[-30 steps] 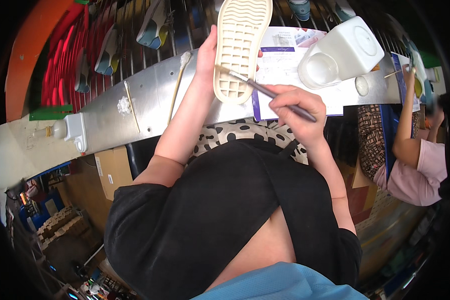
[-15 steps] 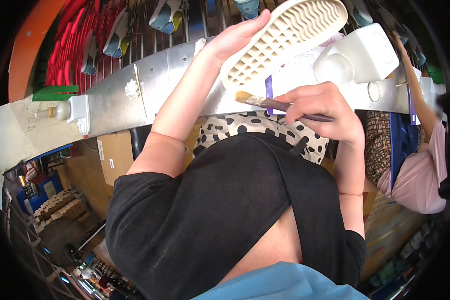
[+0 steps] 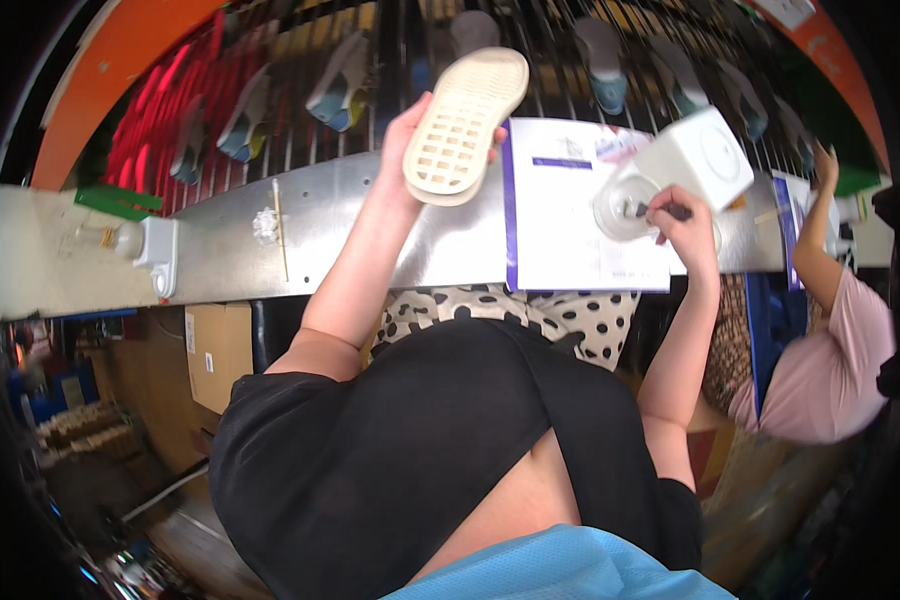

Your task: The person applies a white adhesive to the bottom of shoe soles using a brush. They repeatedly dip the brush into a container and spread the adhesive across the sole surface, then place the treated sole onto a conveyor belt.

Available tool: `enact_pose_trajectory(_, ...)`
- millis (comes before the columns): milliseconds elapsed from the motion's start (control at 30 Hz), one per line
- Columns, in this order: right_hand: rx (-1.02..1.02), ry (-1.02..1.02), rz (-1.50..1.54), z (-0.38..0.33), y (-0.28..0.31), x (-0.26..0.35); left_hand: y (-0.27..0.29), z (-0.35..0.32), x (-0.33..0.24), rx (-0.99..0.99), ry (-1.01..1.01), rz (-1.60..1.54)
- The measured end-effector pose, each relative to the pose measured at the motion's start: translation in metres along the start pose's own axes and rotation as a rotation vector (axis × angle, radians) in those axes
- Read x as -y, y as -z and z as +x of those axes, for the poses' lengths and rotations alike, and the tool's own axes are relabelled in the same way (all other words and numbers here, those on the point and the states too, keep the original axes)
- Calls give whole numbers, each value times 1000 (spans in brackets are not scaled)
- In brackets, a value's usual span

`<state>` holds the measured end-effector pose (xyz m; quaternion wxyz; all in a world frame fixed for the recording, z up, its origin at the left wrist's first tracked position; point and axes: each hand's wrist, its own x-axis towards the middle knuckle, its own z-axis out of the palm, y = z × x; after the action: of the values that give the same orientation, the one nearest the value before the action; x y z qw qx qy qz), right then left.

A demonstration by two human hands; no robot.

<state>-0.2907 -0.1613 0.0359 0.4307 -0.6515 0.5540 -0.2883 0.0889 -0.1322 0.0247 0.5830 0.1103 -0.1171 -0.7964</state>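
My left hand point(image 3: 400, 150) is raised over the bench's far edge, fingers wrapped round a cream shoe sole point(image 3: 460, 115) with a waffle-like grid of recesses facing me. Over on the right, my right hand point(image 3: 688, 235) pinches the dark handle of a brush point(image 3: 678, 212). The brush's bristle end reaches into the round mouth of a white plastic container point(image 3: 695, 160), which hides the bristles. Beneath that container lies a printed white sheet with a purple edge point(image 3: 560, 255).
Grey and blue shoe uppers point(image 3: 342, 85) stand on a rack of metal rods beyond the steel bench point(image 3: 350, 190). At left are a thin stick point(image 3: 280, 230), a crumpled white scrap point(image 3: 265, 227) and a bulb-shaped item point(image 3: 125, 240). A co-worker in pink point(image 3: 835, 350) sits at right.
The brush has gone from beside the sole to the container's mouth, with my right hand moving right. My left hand has drawn the sole left; it appears smaller and more upright.
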Motion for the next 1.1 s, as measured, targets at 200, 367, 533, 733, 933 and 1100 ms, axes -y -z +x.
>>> enact_pose_trajectory(200, -460, 163, 4, 2, -14, -9, -26, -6, 4, -165, -25, -102)
enact_pose_trajectory(367, -826, 576, -196, -21, -33, 19, -41, -5, 10, -172, -49, -206)
enact_pose_trajectory(533, -429, 1094, -216, -29, -89, 67, -45, 14, 36, -90, 33, -161)
enact_pose_trajectory(733, -300, 1083, -345, -27, -113, 94, -42, 27, 63, -34, 188, -118)
enact_pose_trajectory(933, -197, 1055, -270, -22, -103, 68, -39, 22, 61, 3, 218, -49)
enact_pose_trajectory(1100, -265, 982, -132, -17, -84, 52, -46, 20, 66, 10, 237, -163)
